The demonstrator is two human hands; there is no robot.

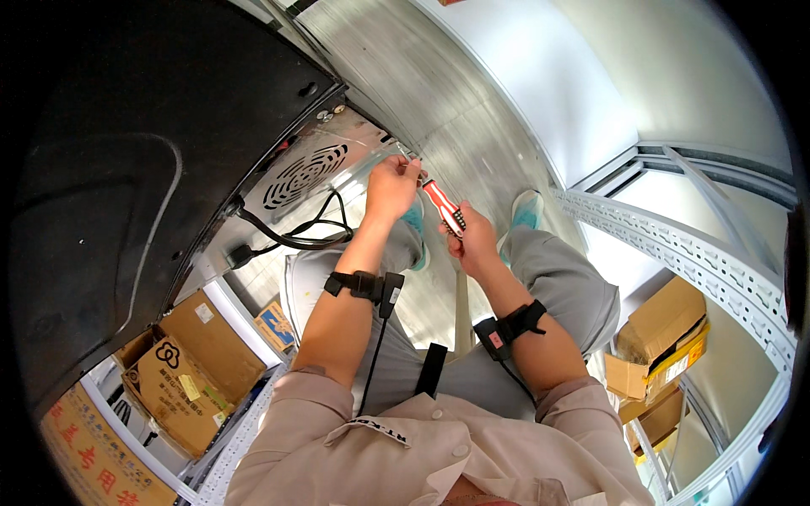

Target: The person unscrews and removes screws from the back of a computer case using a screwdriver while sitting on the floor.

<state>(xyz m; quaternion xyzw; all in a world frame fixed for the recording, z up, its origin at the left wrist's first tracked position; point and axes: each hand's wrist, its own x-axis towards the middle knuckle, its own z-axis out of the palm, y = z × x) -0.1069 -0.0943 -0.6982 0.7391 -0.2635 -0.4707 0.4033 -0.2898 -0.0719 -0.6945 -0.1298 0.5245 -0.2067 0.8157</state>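
My right hand (473, 239) grips a screwdriver (440, 205) by its red and white handle with a black dotted end. The tool tilts, its working end pointing up and left toward my other hand. Closed in a pinch, my left hand (391, 187) is at that end, beside the edge of a metal panel (353, 131); what its fingertips hold is too small to make out. Slotted vents (305, 177) form a round pattern in the panel. Below them a black power cable (295, 240) comes out and loops, with a plug (241, 256) on its end.
A large black machine casing (194, 84) fills the left. White perforated shelf rails (675, 236) run along the right. Open cardboard boxes lie at lower left (181, 392) and right (654, 337). My shoes (526, 211) stand on the grey floor (456, 110), close below my hands.
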